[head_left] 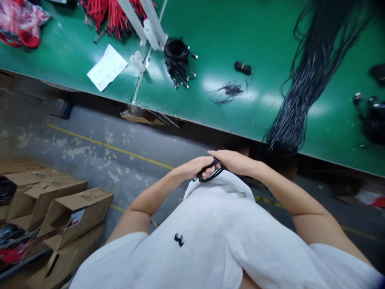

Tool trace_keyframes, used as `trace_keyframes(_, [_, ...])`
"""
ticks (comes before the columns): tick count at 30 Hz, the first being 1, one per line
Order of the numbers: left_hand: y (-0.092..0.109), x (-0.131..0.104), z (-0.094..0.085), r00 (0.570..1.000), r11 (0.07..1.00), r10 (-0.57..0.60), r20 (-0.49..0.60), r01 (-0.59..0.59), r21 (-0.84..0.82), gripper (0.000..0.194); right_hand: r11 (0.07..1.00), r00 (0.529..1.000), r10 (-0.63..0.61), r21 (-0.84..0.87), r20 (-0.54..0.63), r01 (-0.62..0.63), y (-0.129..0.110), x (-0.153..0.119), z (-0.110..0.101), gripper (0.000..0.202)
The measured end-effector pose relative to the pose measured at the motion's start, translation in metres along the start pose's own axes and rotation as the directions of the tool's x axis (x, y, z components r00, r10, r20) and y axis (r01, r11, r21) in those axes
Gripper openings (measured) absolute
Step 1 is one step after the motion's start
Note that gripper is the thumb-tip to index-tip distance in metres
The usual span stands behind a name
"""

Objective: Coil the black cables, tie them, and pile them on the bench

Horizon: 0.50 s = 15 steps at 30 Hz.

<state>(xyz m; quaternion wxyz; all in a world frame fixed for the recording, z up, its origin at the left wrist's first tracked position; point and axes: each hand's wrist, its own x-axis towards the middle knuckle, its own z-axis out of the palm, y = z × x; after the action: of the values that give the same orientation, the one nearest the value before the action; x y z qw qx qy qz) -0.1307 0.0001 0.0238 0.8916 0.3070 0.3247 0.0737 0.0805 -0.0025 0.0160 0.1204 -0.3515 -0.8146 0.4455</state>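
Observation:
A coil of black cable (214,173) is held between my two hands, close to my body and below the bench edge. My left hand (201,166) is closed around the coil, its fingers wrapped over the loops. From the other side my right hand (227,159) grips the same cable, with fingers meeting the left hand's at the top. Part of the coil is hidden by the fingers. On the green bench ahead lie a heap of coiled black cables (177,60), a small pile of black ties (231,90) and a banded black bundle (243,68).
The green workbench (210,20) runs across the front. A long hank of black wires (296,104) hangs to its edge at right. Red cables (111,18), white paper (107,68) and white posts (152,20) are at left. Cardboard boxes (75,200) stand lower left.

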Motion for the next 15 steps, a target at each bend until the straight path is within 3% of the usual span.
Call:
trace_keyframes(4, [-0.007, 0.008, -0.005, 0.999, 0.998, 0.052, 0.018, -0.051, -0.028, 0.050, 0.966, 0.987, -0.142, 0.228, 0.079, 0.121, 0.015, 0.008, -0.019, 0.031])
trace_keyframes(8, [0.006, 0.011, 0.007, 0.992, 0.999, 0.035, -0.118, -0.037, -0.018, 0.039, 0.897, 0.953, -0.242, 0.417, 0.182, 0.148, 0.051, 0.019, -0.053, 0.030])
trace_keyframes(10, [0.019, 0.013, 0.014, 0.966, 0.998, 0.035, -0.255, -0.048, -0.045, 0.037, 0.904, 0.982, -0.129, 0.423, 0.138, 0.059, 0.094, 0.028, -0.081, 0.032])
trace_keyframes(11, [0.026, 0.016, 0.017, 0.943, 0.995, 0.040, -0.331, -0.069, -0.076, 0.036, 0.922, 0.998, 0.042, 0.383, 0.042, -0.054, 0.122, 0.034, -0.097, 0.029])
trace_keyframes(12, [0.033, 0.019, 0.019, 0.912, 0.988, 0.049, -0.408, -0.103, -0.112, 0.036, 0.920, 0.959, 0.262, 0.329, -0.108, -0.214, 0.152, 0.041, -0.112, 0.025])
trace_keyframes(13, [0.040, 0.022, 0.021, 0.876, 0.979, 0.058, -0.480, -0.144, -0.145, 0.036, 0.867, 0.825, 0.484, 0.290, -0.291, -0.406, 0.185, 0.048, -0.127, 0.024])
trace_keyframes(15, [0.051, 0.030, 0.024, 0.802, 0.954, 0.071, -0.593, -0.228, -0.194, 0.036, 0.692, 0.508, 0.691, 0.266, -0.514, -0.671, 0.247, 0.063, -0.151, 0.019])
